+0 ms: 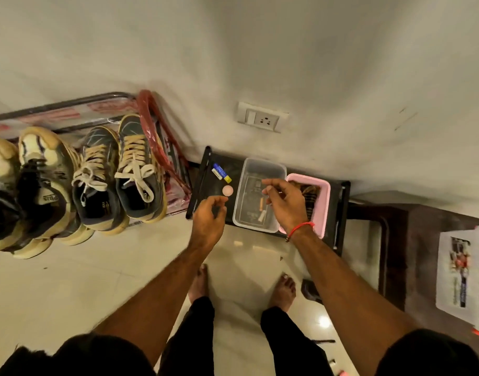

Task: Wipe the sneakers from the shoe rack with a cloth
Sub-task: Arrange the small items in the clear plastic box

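Two pairs of sneakers stand on the shoe rack (70, 103) at the left: a dark pair with cream laces (118, 175) and a cream-and-black pair (40, 185). My left hand (209, 215) hovers over the near edge of a low black stand (205, 169), its fingers loosely curled with nothing visible in them. My right hand (284, 202), a red thread on its wrist, is spread above a clear plastic container (262, 164) on that stand. Beside it a pink container (323, 191) holds something brown that I cannot make out. I see no cloth that I can name.
A small pink disc (228, 190) and a blue-and-yellow tube (221, 172) lie on the stand. A wall socket (262, 118) sits above it. Dark wooden furniture (412, 240) with a white box (463, 270) stands at the right. My bare feet are on the tiled floor.
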The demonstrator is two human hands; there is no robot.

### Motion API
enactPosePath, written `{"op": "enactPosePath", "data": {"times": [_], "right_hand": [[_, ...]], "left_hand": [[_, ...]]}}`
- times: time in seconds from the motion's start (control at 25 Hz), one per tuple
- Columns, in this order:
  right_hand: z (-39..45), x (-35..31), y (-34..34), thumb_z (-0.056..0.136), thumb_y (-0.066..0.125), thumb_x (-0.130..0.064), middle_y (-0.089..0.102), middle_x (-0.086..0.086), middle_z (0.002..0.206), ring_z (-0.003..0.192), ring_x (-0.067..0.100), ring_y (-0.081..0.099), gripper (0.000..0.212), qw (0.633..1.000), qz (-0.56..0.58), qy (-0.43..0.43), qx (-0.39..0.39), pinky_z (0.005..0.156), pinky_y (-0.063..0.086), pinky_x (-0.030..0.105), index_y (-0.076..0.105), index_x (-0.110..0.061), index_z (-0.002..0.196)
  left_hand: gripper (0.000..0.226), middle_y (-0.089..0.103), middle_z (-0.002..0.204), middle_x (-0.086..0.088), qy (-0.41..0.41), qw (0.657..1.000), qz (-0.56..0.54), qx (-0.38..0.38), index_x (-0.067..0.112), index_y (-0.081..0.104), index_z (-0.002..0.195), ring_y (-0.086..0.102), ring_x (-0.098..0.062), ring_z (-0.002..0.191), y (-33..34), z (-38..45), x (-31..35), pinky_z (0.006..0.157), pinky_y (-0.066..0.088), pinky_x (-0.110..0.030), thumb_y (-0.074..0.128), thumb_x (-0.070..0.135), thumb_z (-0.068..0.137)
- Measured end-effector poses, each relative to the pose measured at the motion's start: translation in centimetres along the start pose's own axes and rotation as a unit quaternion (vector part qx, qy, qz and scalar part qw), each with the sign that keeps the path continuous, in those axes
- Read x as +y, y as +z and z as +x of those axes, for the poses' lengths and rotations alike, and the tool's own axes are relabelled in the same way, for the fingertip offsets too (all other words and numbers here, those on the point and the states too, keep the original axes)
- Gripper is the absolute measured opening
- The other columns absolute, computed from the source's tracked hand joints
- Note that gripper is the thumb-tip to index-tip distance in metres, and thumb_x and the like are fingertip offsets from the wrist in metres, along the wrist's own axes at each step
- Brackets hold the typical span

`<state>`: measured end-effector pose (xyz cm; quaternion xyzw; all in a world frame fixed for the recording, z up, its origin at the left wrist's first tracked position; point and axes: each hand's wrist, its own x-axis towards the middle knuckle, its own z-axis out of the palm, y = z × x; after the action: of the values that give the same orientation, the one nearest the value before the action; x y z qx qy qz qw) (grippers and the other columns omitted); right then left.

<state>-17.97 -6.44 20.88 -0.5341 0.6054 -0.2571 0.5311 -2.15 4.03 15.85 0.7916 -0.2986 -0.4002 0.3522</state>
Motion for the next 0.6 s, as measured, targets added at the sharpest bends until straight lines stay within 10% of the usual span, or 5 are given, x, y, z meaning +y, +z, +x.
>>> {"op": "enactPosePath", "data": {"times": [0.16,0.4,0.6], "right_hand": [[2.7,5.3,1.6,0.098,0.055,-0.003,0.07,-0.001,0.081,0.066,0.005,0.061,0.02,0.999,0.037,-0.023,0.029,0.064,0.051,0.02,0.072,-0.013,0.103],[3.8,12.8,2.2,0.099,0.056,-0.006,0.071,0.0,0.087,0.075,0.012,0.065,0.022,0.98,0.085,-0.175,0.041,0.07,0.055,0.027,0.07,-0.023,0.104],[2.2,17.8,0.5,0.098,0.056,-0.01,0.072,0.006,0.098,0.092,0.018,0.068,0.022,0.955,0.045,-0.281,0.082,0.088,0.056,0.037,0.069,-0.022,0.111]], "left_hand": [[0.019,0.063,0.11,0.001,0.057,0.998,-0.009,0.024,0.015,0.069,0.115,0.065,-0.015,0.1,3.3,3.1,-4.7,0.095,0.055,-0.043,0.062,0.01,0.098],[0.063,0.053,0.134,0.006,0.032,0.998,0.05,-0.001,0.03,0.055,0.136,0.055,-0.011,0.119,8.1,5.3,-10.2,0.098,0.048,-0.033,0.062,0.067,0.086],[0.037,0.067,0.111,0.005,-0.004,0.997,-0.066,-0.047,0.031,0.055,0.135,0.071,-0.016,0.069,10.2,5.1,-10.7,0.057,0.058,-0.031,0.054,0.043,0.1]]}}
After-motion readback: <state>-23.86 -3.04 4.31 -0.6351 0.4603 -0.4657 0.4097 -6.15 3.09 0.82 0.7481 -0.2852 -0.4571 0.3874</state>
